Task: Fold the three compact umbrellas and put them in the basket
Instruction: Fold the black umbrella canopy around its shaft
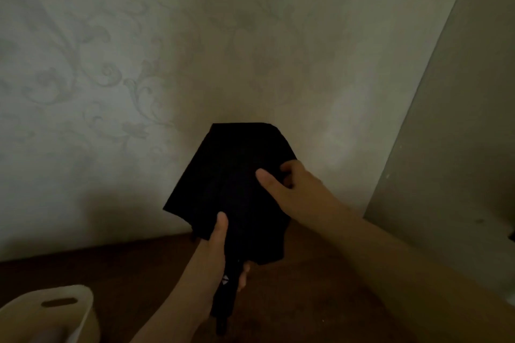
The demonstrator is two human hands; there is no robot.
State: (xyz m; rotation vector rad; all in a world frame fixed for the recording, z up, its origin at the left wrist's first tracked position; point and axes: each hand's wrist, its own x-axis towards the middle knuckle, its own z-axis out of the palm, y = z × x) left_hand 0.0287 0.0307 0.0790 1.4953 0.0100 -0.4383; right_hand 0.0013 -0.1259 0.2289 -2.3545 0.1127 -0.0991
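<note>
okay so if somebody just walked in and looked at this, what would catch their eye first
First the black fabric compact umbrella, held up in the centre against pale scroll-patterned wallpaper. The left hand grips it low near the handle while the right hand pinches the loose canopy. A cream plastic basket with a slot handle sits at the lower left on the dark brown surface.

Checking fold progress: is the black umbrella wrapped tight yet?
No. The umbrella canopy hangs loose and flared while the left hand and right hand hold it.

No readable text

The black folding umbrella's dark plastic handle [225, 291] bears a small pale diamond-shaped emblem [225, 280], too blurred to read; no words or numbers show.
</note>
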